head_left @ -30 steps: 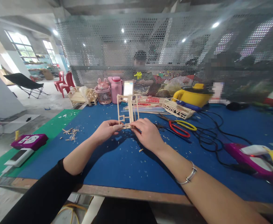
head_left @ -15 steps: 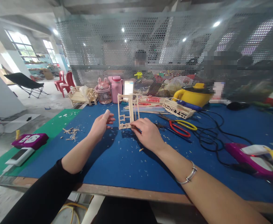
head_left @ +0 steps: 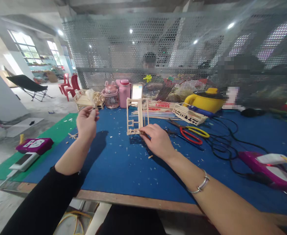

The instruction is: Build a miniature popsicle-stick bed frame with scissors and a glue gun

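Note:
My right hand (head_left: 158, 140) pinches the lower right corner of a small upright frame of pale wooden sticks (head_left: 128, 117), which stands over the blue mat (head_left: 124, 173). Short crosspieces show near the frame's bottom. My left hand (head_left: 86, 122) is raised at the left, apart from the frame, its fingertips pressed together. Whatever is between those fingertips is too small to make out. Behind this hand sits a wooden stick model (head_left: 81, 98) with a whitish, translucent thing in it. Small wood offcuts (head_left: 72, 135) lie just below the left hand.
Pliers with red handles (head_left: 191, 136), yellow-handled scissors (head_left: 199, 131) and tangled black cables (head_left: 219, 147) lie right. Behind stand a pink bottle (head_left: 124, 93), a clear pink jar (head_left: 111, 98), a stick model (head_left: 190, 114) and a yellow pot (head_left: 207, 99). A perforated screen (head_left: 124, 49) rises beyond.
My left hand has moved left and up, away from the frame, and its fingers have closed together. My right hand keeps its grip on the frame.

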A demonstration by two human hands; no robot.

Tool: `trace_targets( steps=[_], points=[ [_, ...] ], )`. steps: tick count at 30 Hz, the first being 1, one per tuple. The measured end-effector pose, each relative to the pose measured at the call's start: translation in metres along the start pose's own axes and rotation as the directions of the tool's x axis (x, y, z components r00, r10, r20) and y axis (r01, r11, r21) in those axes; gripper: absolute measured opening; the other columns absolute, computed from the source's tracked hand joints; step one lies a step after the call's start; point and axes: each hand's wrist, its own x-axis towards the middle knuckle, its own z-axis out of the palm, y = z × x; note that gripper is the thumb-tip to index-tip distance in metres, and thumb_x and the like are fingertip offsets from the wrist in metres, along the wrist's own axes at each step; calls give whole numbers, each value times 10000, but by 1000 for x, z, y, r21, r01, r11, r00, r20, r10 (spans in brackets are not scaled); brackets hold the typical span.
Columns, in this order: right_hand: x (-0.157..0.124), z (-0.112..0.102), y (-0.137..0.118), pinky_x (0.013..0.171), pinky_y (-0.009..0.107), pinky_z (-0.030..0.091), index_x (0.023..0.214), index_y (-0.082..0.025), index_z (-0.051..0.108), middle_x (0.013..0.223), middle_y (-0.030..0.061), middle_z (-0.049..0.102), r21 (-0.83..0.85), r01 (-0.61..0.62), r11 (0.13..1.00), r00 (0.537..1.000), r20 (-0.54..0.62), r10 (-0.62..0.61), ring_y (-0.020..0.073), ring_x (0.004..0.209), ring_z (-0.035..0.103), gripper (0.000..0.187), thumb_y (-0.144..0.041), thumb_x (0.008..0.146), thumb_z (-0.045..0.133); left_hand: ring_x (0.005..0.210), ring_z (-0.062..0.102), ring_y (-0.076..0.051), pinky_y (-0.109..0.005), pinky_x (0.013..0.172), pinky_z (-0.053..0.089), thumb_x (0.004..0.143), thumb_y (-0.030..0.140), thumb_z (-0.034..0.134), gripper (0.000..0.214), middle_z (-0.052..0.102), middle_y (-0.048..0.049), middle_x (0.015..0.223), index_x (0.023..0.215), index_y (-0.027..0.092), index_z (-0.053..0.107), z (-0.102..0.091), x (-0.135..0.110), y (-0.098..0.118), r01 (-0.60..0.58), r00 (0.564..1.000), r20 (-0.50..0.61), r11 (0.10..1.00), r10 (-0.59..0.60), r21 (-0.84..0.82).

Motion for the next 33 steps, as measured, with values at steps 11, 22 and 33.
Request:
trace_targets(
  steps=[11,22,33],
  points=[
    [1,1,-3,753,313,421,972,-176,640,886,57,658,-8,-8,1000,1000,0,8,191,823,526,172,-221,871,509,510,568,-90,-213,514,454,855,449,482,310,610,-17,614,865,151,567,26,-46,-16,373,780,468,909,-415,185],
    [0,1,-1,769,310,416,986,-177,635,906,55,657,-3,-9,1000,1000,-1,9,184,849,532,183,-228,876,498,680,608,-121,-241,621,448,582,296,762,358,662,-19,719,883,153,631,24,-40,-17,145,917,352,978,-189,147],
    [0,2,-2,751,304,417,964,-179,637,888,54,655,-20,-4,1000,1000,2,4,187,832,523,163,-211,864,511,753,586,-137,-274,670,408,819,475,510,368,681,-56,856,1055,201,578,28,-55,-18,150,776,544,931,-319,332]
  ],
)
